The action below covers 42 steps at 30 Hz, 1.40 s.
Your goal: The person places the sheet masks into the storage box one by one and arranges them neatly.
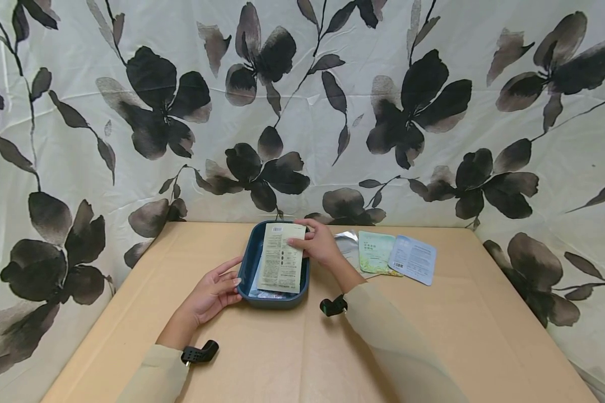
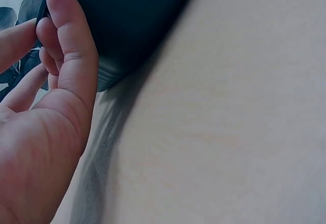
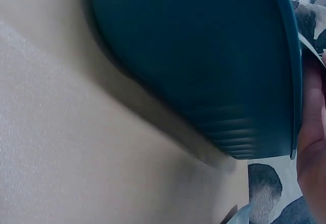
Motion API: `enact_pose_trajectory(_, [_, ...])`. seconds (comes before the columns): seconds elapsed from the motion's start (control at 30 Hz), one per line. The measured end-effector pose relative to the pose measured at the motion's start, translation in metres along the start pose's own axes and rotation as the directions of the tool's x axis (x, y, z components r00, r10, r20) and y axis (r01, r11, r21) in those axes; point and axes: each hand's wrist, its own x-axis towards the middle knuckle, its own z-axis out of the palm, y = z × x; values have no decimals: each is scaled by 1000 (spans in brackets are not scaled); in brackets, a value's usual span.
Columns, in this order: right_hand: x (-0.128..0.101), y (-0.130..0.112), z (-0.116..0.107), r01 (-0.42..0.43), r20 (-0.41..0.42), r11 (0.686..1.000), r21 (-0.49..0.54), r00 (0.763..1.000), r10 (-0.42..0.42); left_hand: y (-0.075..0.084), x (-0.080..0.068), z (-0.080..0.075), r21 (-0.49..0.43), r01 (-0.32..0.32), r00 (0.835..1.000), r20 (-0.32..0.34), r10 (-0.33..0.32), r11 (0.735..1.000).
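Sleeves: two pale sleeves come in from the near edge, each wrist carrying a small black camera mount.
Counter: tan and flat (image 1: pixel 262 358), its far edge against a white cloth backdrop (image 1: pixel 131 84) printed with dark flowers.
Tray look: a dark blue tray (image 1: pixel 245 263) with rounded corners and a ribbed lower wall, standing flat at mid-counter, long side running near to far.
Packet look: a flat pale packet (image 1: pixel 281 258) printed with small text, a barcode at its far end; it lies lengthwise on top of the tray, covering most of the opening, with other packets under its near end.
Left hand: the left hand (image 1: pixel 213 294) is at the tray's near left corner; its grip is loose, fingers nearly straight, with the thumb and fingertips (image 2: pixel 71 35) touching the tray's outer wall and rim and nothing closed inside it.
Right hand: the right hand (image 1: pixel 319 242) is at the tray's far right side; its grip is a pinch, thumb and fingers closed on the right edge of the pale packet near its far end.
Packet to grip: the packet stretches left and nearward from the right fingers, and its near end lies just right of the left hand.
Other packets: a silver packet (image 1: pixel 347 242), a green packet (image 1: pixel 376 252) and a light blue packet (image 1: pixel 413 259) lie overlapping in a row on the counter, right of the tray.
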Motion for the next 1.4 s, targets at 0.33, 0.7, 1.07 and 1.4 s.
enact_pose_trajectory(0.33, [-4,-2,2,7,52,996,-85,999,-3,1,-2,3,1,0,1000,-5,0,1000])
enact_pose_trajectory(0.7, [-7,-1,2,25,52,976,-217,999,-14,3,-3,5,16,15,999,-35,-15,1000])
enact_pose_trajectory(1.07, [-11,-9,2,6,10,944,-330,1000,-3,5,1,7,28,12,999,-50,-10,1000])
enact_pose_trajectory(1.4, [-12,-9,-4,26,17,950,-310,1000,-22,4,-1,8,30,-4,998,-62,6,1000])
